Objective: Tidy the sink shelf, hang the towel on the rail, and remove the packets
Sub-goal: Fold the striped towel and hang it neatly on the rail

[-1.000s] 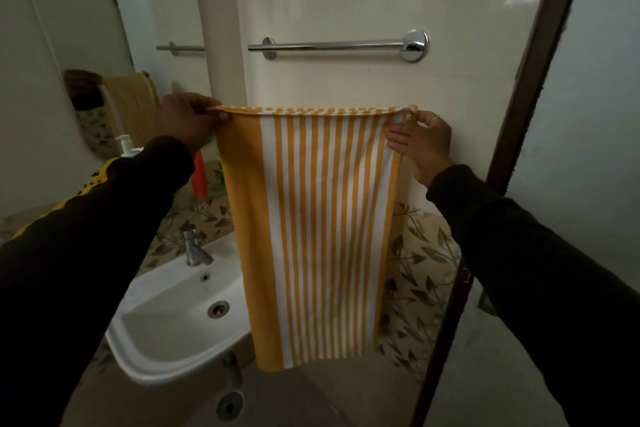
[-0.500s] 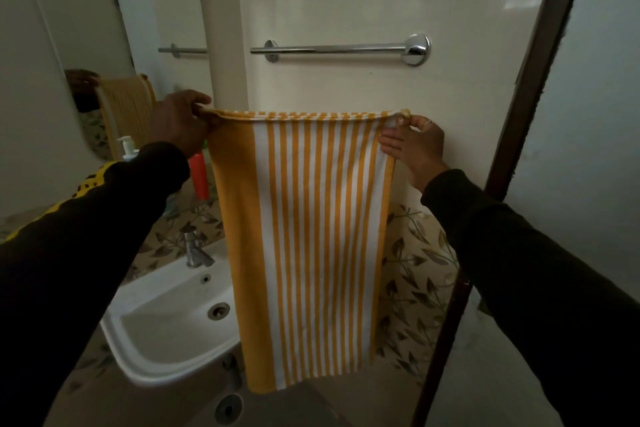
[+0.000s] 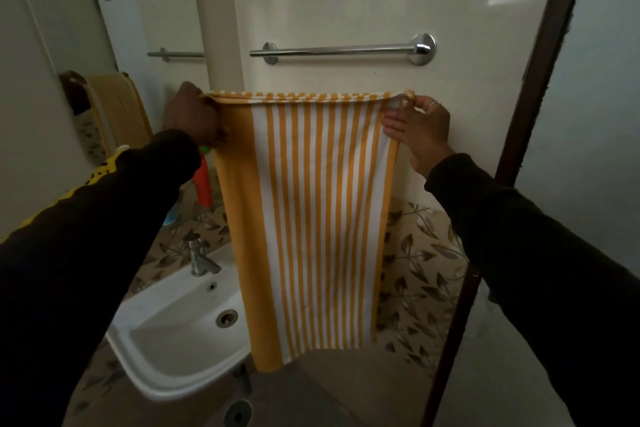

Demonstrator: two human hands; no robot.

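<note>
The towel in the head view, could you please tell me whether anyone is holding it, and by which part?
Yes. The striped towel is held by both top corners: the left hand grips the left corner, the right hand pinches the right one.

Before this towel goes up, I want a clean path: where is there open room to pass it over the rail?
The towel rail is bare along its whole length, with blank wall above it and between it and the striped towel. It is crowded at lower left: red bottle, tap and sink.
</note>
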